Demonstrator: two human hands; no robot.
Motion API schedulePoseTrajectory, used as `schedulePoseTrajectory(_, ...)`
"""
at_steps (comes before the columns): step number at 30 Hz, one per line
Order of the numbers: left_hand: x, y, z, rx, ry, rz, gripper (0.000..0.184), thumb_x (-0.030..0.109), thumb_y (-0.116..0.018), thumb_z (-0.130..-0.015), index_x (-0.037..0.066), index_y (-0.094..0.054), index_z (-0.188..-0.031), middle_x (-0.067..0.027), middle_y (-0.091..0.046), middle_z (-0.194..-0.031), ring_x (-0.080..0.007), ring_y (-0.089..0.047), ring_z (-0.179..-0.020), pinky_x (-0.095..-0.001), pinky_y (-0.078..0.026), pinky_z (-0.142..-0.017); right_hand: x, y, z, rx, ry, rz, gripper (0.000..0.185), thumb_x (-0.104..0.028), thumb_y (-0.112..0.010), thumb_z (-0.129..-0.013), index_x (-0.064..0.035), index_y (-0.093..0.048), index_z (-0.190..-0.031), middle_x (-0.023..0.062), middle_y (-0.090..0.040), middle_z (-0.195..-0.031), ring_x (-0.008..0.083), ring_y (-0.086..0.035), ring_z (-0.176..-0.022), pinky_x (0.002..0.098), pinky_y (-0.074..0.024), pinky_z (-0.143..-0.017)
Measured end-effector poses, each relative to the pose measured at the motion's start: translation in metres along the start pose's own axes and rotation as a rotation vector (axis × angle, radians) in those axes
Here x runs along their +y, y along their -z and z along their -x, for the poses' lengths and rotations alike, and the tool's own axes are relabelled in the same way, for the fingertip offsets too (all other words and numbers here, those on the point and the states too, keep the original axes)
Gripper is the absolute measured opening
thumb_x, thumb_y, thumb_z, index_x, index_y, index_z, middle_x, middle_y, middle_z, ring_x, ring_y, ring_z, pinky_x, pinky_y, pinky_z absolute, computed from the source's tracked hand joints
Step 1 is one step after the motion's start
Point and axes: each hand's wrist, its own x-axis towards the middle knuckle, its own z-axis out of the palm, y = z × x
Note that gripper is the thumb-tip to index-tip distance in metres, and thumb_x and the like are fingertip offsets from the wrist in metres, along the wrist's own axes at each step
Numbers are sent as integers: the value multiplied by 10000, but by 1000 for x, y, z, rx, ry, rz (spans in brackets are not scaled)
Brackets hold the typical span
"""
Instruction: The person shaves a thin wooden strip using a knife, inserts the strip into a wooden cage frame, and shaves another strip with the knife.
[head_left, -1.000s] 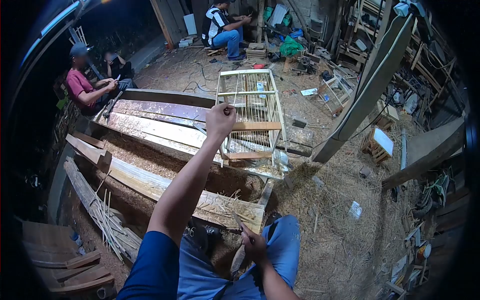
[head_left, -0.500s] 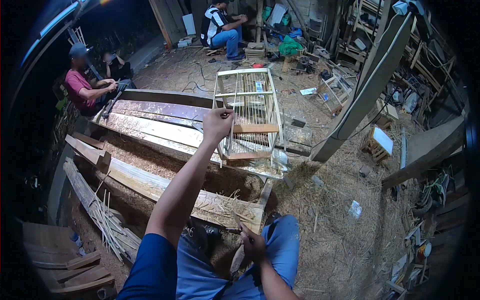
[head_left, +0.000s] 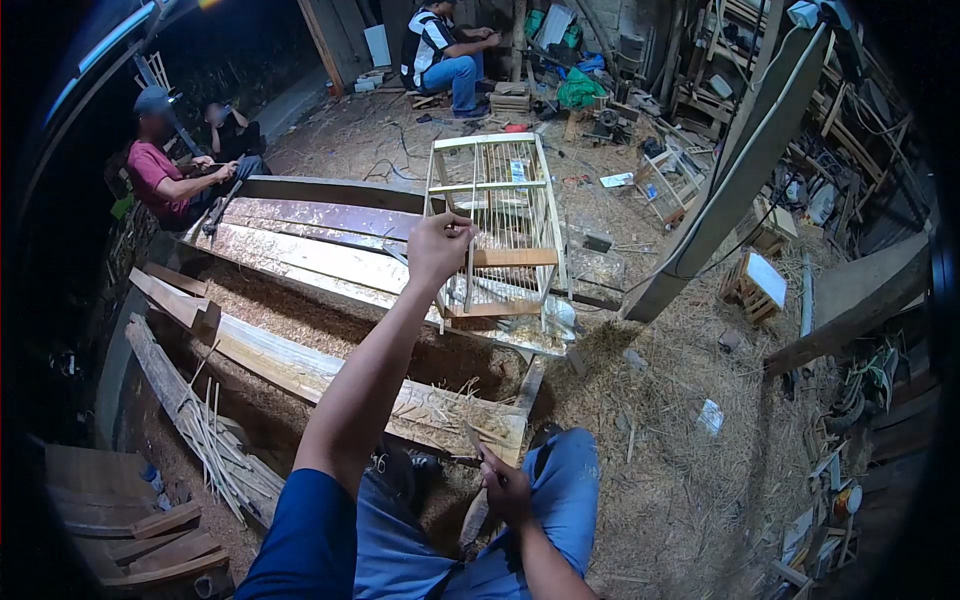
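Observation:
My left hand point(head_left: 440, 247) is stretched forward at the near left side of a slatted wooden cage-like frame point(head_left: 497, 187). Its fingertips are pinched, and a thin wooden strip point(head_left: 469, 285) hangs down from them in front of the frame's bars. Whether the strip touches the frame I cannot tell. Low by my right knee, my right hand point(head_left: 508, 492) is closed around the handle of a knife point(head_left: 473, 438). The blade points up and left over the end of a shaving-covered plank point(head_left: 450, 413).
Long boards point(head_left: 300, 255) with shavings lie to the left. A bundle of thin sticks point(head_left: 215, 455) rests on a log at lower left. A post point(head_left: 715, 180) rises at right. One person point(head_left: 165, 165) sits at left, another point(head_left: 445, 55) at the back, and a third point(head_left: 230, 130) behind.
My left hand has shifted slightly right, and the thin strip with it. My right hand and the knife have stayed nearly in place.

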Motion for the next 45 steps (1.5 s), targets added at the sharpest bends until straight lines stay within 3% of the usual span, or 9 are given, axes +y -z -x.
schedulePoseTrajectory(20,-10,31,18,63,102,255,153,146,-725,-825,6,-716,-886,-102,-726,-742,-155,-708,-680,-281,-535,-642,14,-10,4,61,86,15,383,-227,-583,-973,-137,-593,-1346,-29,-551,-668,51,-504,-608,240,-441,-590)
schedulePoseTrajectory(26,-2,82,57,98,17,331,168,93,-692,-858,-14,-711,-987,-81,-724,-820,-110,-678,-730,-247,-525,-643,7,-18,8,165,213,91,437,-105,-657,-907,-112,-589,-1339,93,-728,-1014,115,-655,-832,257,-510,-770)
schedulePoseTrajectory(28,6,107,80,19,74,296,230,122,-699,-875,-13,-691,-1061,-68,-708,-858,-86,-652,-788,-223,-501,-689,-5,-15,15,108,212,77,457,-133,-672,-891,-92,-582,-1337,209,-658,-1200,262,-649,-1119,337,-491,-923)
schedulePoseTrajectory(33,-7,154,132,16,129,364,292,146,-722,-846,4,-704,-1101,-50,-698,-913,-79,-584,-735,-233,-477,-663,12,-28,18,88,163,103,598,-80,-720,-845,-75,-502,-1403,230,-651,-1185,331,-638,-1115,363,-487,-932)
schedulePoseTrajectory(35,-12,171,151,10,155,416,294,134,-719,-851,1,-699,-1113,-47,-690,-907,-64,-572,-731,-219,-466,-653,19,-34,18,146,236,134,579,-42,-604,-921,-100,-424,-1468,48,-672,-912,93,-573,-730,265,-492,-657)
schedulePoseTrajectory(38,-23,195,178,1,180,503,309,103,-710,-864,-8,-682,-1151,-38,-666,-887,-29,-540,-713,-184,-433,-621,-40,-38,34,97,-53,-263,562,-186,-616,-965,-94,-406,-1478,16,-578,-767,65,-476,-605,239,-396,-521)
schedulePoseTrajectory(40,-26,210,195,-14,178,548,348,118,-703,-884,-20,-651,-1199,-38,-704,-871,-49,-611,-711,-198,-470,-610,-31,-42,31,135,108,-54,603,-192,-637,-954,-91,-382,-1491,-14,-530,-708,47,-430,-591,238,-333,-488)
schedulePoseTrajectory(44,-36,233,227,-26,221,581,308,120,-692,-892,10,-669,-1179,-30,-709,-905,-61,-604,-734,-221,-493,-631,-20,-41,34,102,-13,77,304,-208,-680,-927,-28,-667,-1171,-8,-550,-619,95,-487,-537,309,-429,-528)
schedulePoseTrajectory(45,-42,238,232,-10,230,588,308,120,-692,-892,10,-669,-1179,-30,-709,-905,-61,-604,-734,-221,-493,-631,-14,-42,31,160,-26,89,241,-243,-675,-933,-15,-701,-862,-27,-525,-567,89,-469,-504,318,-383,-482)
